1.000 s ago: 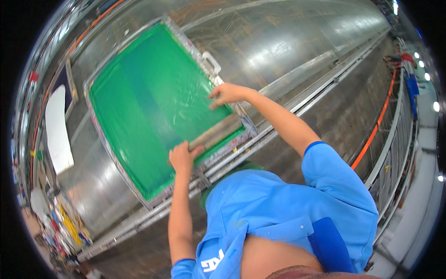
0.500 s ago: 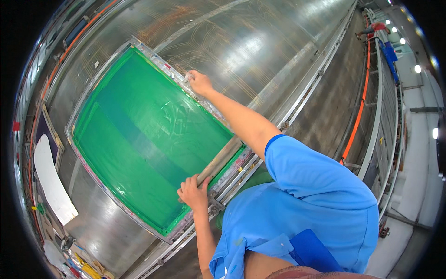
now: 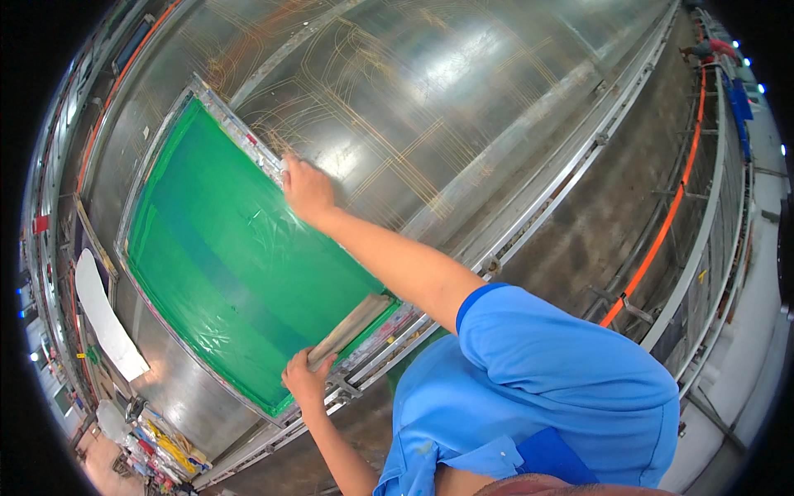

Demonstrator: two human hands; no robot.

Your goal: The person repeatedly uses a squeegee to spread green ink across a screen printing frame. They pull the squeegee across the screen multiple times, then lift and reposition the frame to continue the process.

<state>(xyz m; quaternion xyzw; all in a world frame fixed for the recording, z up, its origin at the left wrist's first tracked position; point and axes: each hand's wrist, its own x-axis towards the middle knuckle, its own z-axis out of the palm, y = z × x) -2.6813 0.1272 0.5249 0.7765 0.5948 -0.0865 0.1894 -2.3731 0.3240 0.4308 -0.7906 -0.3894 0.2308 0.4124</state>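
Note:
A screen printing frame (image 3: pixel 240 130) with a grey, paint-stained rim lies on the metal table, its mesh (image 3: pixel 248 248) coated bright green. Inside it, along the side nearest me, rests a squeegee with a worn wooden handle (image 3: pixel 351 331). My left hand (image 3: pixel 306 382) is closed round the squeegee's left end. Further off, my right hand (image 3: pixel 308 192) grips the frame's far right rim, its fingertips partly hidden. My right forearm crosses over the frame's right side and covers part of that rim.
The long metal table (image 3: pixel 389 107) carries scratched lines. A metal rail (image 3: pixel 529 223) runs along its near edge. A white curved panel (image 3: pixel 107 318) lies left of the frame. Clutter (image 3: pixel 161 442) sits at the lower left. A distant person (image 3: pixel 713 51) appears at the upper right.
My view has shifted, so the frame and both hands appear further left. My right arm reaches across more of the frame's right side. Both hands keep their grips.

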